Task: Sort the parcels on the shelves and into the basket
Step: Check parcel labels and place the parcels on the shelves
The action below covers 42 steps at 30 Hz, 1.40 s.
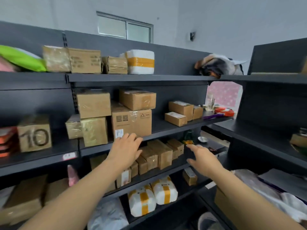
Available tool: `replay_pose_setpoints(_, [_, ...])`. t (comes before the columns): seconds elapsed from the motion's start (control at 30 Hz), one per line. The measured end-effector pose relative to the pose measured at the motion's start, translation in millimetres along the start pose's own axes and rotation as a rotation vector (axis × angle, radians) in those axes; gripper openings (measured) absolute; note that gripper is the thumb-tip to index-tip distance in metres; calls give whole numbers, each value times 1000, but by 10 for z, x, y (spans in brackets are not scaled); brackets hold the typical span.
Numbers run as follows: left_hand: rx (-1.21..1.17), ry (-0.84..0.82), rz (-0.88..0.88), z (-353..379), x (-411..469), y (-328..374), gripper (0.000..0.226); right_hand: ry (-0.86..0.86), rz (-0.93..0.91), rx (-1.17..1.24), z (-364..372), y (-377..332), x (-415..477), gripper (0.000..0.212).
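Parcels [163, 154] partly hidden behind hands [125, 147]

Dark shelving [149, 78] fills the frame. Its top board, upper left, carries a green bag [21, 58], taped cartons [84, 61] and a white foam box [141, 62]. The middle board bears a large carton [131, 123] at centre, with small boxes [181, 108] to its right. At lower centre stands a row of small cartons [159, 153], and on the board beneath lie two white parcels [152, 196].

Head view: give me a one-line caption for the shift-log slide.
Left hand and right hand, both open and holding nothing, reach toward a row of small cardboard boxes on a dark shelf.
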<state>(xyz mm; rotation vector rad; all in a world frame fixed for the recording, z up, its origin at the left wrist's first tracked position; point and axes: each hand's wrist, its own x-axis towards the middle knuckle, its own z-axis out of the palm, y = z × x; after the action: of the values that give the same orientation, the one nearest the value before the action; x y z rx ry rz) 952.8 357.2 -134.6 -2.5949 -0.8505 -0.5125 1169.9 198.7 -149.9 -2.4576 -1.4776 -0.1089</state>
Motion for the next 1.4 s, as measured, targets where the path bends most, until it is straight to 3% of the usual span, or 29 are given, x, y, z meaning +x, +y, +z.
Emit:
replay_pose_setpoints(0.33, [20,82,-133,47,368,-686,54,130,-125,96,-84,-578,960,66])
replay_pose_setpoints(0.57, [-76,150,-270,156,1030,-759,66,208,-139,578,-98,-651,1952,73])
replay_pose_setpoints(0.7, [-270,192,-440,232,1482,-731,81,186,-180,869,-156,-666,2517,80])
replay_pose_setpoints(0.9, [-469,164,-614,331,1936,-737,84,31,-358,946,-122,-681,3044,89])
replay_pose_setpoints(1.07, [-642,209,-689,442,2143,-790,71,-207,-87,1411,-56,-754,3353,66])
replay_pose_setpoints(1.2, [-676,230,-686,512,2269,-772,62,-389,84,1604,-18,-726,3469,49])
replay_pose_setpoints(1.3, [-682,259,-636,581,2332,-752,59,-361,106,1708,-1,-645,3525,42])
replay_pose_setpoints(1.4, [-619,230,-533,680,2369,-737,61,-226,121,1728,8,-522,3540,36])
